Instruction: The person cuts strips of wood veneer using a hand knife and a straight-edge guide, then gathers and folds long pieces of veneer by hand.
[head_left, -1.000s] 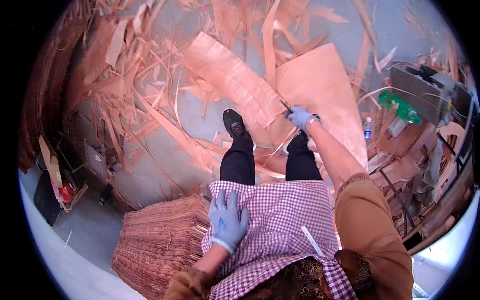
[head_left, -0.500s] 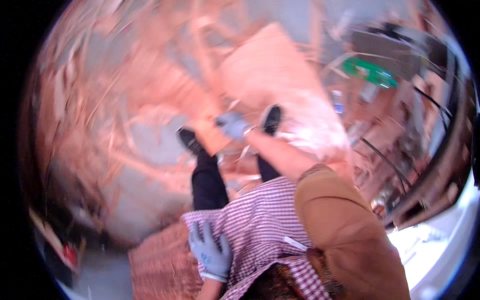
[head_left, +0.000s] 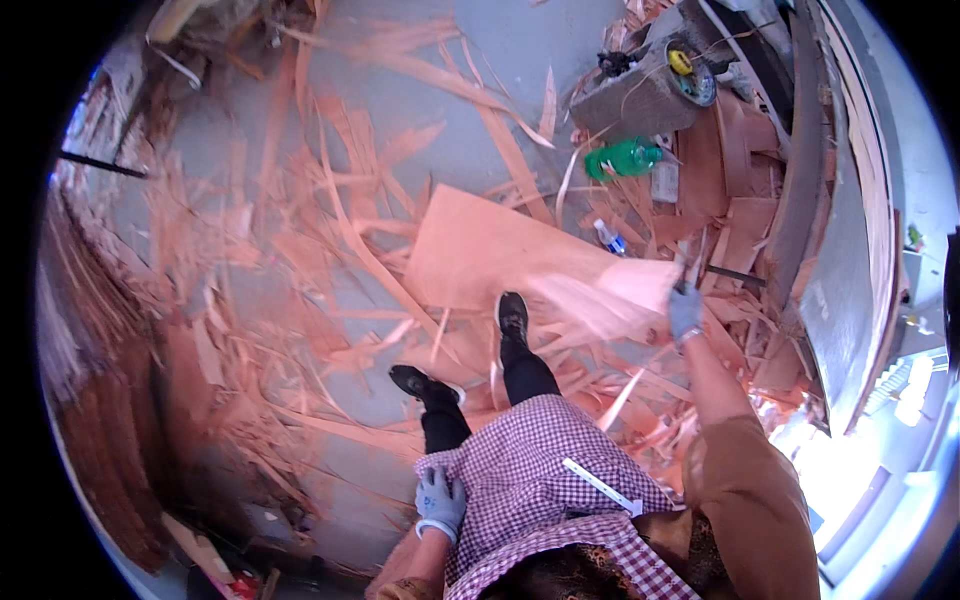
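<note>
My right hand, in a grey glove, is reached out to the right beside the edge of a wide, thin sheet of wood veneer. Its fingers are closed around something small and dark that I cannot make out. The sheet lies on the floor in front of my shoes, its right part pale and smeared by motion. My left hand, also gloved, rests on the checked apron over my lap, with its fingers apart and holding nothing.
Torn veneer strips litter the floor. A green plastic bottle and a small clear bottle lie beyond the sheet. A grey block bears a yellow tape roll. Stacked veneer stands at the left, boards at the right.
My right hand has swung from near my shoes out to the right edge of the sheet. The view has turned, and the left hand stays on the apron.
</note>
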